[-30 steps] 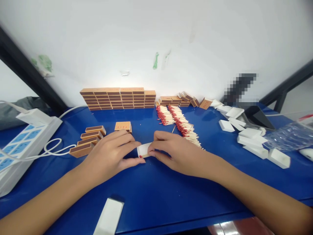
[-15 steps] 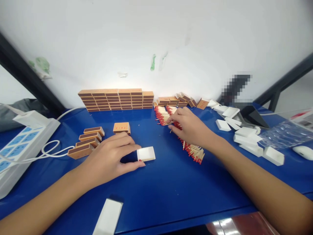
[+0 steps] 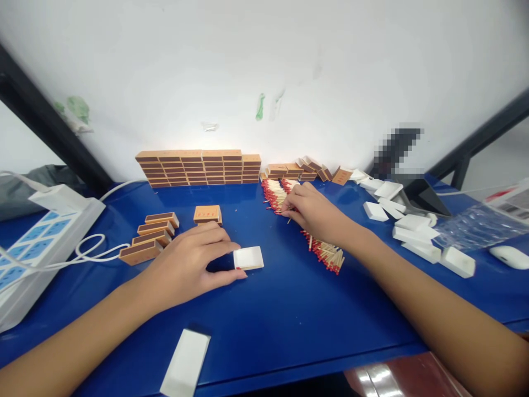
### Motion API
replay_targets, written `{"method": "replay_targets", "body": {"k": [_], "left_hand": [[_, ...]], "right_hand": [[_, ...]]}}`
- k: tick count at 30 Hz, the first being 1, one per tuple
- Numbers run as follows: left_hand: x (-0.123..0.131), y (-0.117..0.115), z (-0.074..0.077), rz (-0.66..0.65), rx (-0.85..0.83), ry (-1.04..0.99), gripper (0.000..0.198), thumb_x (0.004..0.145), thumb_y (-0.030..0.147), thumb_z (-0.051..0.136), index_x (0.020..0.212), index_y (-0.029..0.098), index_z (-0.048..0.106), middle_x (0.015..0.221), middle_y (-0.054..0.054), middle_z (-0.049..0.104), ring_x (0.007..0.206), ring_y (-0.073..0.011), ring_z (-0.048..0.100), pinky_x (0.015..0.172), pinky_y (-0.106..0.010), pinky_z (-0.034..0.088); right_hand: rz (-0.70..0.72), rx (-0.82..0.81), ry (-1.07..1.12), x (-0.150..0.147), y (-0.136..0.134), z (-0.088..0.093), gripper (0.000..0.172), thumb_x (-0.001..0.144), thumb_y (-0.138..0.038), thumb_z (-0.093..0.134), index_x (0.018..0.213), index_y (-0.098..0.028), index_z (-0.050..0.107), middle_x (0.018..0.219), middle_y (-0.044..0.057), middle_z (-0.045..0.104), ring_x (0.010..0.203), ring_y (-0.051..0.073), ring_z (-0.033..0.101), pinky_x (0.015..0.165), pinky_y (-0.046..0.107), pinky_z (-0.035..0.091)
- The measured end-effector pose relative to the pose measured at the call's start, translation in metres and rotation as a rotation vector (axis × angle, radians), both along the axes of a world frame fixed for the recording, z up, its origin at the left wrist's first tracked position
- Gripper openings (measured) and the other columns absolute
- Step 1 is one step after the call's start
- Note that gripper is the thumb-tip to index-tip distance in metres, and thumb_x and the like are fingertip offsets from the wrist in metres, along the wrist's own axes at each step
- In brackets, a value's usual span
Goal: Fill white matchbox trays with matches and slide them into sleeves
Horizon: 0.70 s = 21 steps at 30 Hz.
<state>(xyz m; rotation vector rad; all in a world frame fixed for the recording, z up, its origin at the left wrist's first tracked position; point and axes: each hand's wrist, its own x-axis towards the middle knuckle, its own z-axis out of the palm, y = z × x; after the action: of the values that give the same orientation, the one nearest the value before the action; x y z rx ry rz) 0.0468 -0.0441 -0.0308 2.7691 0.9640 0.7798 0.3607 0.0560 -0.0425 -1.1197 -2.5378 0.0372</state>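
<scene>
At the middle of the blue table, my left hand [image 3: 198, 264] holds a small white matchbox tray [image 3: 248, 257] by its left end, thumb at the near corner and index finger at the far one. A red match head shows inside that near corner. My right hand [image 3: 312, 209] is closed in a pinch over loose red-tipped matches [image 3: 273, 194]. A match end pokes out below its fingertips; how many it holds is hidden. More matches [image 3: 328, 255] lie spread below the right wrist.
Stacked matchboxes [image 3: 198, 168] line the wall. Several boxes [image 3: 155, 229] and a short stack [image 3: 207, 214] stand near my left hand. White trays [image 3: 417, 234] lie scattered at right, another tray [image 3: 185, 361] at the front edge. A power strip [image 3: 45, 242] with cables is at left.
My right hand's fingers have drawn closer together over the matches. My left hand stays at the tray. The whole view has shifted slightly.
</scene>
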Motion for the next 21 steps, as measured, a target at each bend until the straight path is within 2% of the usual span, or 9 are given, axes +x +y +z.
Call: {"method": "replay_targets", "body": {"k": [5, 12, 16, 21], "left_hand": [[0.000, 0.002, 0.000, 0.009, -0.009, 0.004, 0.025, 0.095, 0.038, 0.079, 0.111, 0.018, 0.078, 0.095, -0.004, 0.072, 0.092, -0.0210, 0.067, 0.083, -0.035, 0.055], [-0.001, 0.003, -0.002, 0.015, -0.003, -0.004, 0.025, 0.095, 0.038, 0.078, 0.110, 0.018, 0.078, 0.095, -0.004, 0.071, 0.092, -0.0206, 0.067, 0.083, -0.034, 0.055], [0.000, 0.003, 0.000, 0.037, 0.003, -0.002, 0.025, 0.095, 0.039, 0.078, 0.110, 0.019, 0.078, 0.095, -0.004, 0.072, 0.091, -0.0203, 0.067, 0.082, -0.034, 0.055], [-0.001, 0.004, -0.001, 0.039, -0.004, 0.005, 0.025, 0.095, 0.040, 0.078, 0.109, 0.019, 0.077, 0.095, -0.004, 0.072, 0.093, -0.0211, 0.067, 0.082, -0.034, 0.055]], "right_hand": [[0.029, -0.059, 0.024, -0.006, -0.005, 0.004, 0.016, 0.104, -0.022, 0.053, 0.094, -0.018, 0.066, 0.102, 0.014, 0.064, 0.100, 0.029, 0.053, 0.091, 0.044, 0.045], [0.071, -0.138, 0.096, -0.022, -0.027, 0.011, 0.015, 0.106, -0.027, 0.056, 0.097, -0.019, 0.066, 0.104, 0.012, 0.065, 0.103, 0.028, 0.055, 0.094, 0.044, 0.046], [0.077, -0.105, 0.083, -0.017, -0.025, 0.012, 0.015, 0.104, -0.025, 0.057, 0.095, -0.019, 0.068, 0.100, 0.012, 0.066, 0.103, 0.028, 0.056, 0.092, 0.043, 0.045], [-0.008, -0.005, 0.016, 0.000, -0.010, 0.011, 0.018, 0.103, -0.025, 0.058, 0.091, -0.019, 0.070, 0.095, 0.012, 0.065, 0.096, 0.028, 0.055, 0.086, 0.042, 0.044]]}}
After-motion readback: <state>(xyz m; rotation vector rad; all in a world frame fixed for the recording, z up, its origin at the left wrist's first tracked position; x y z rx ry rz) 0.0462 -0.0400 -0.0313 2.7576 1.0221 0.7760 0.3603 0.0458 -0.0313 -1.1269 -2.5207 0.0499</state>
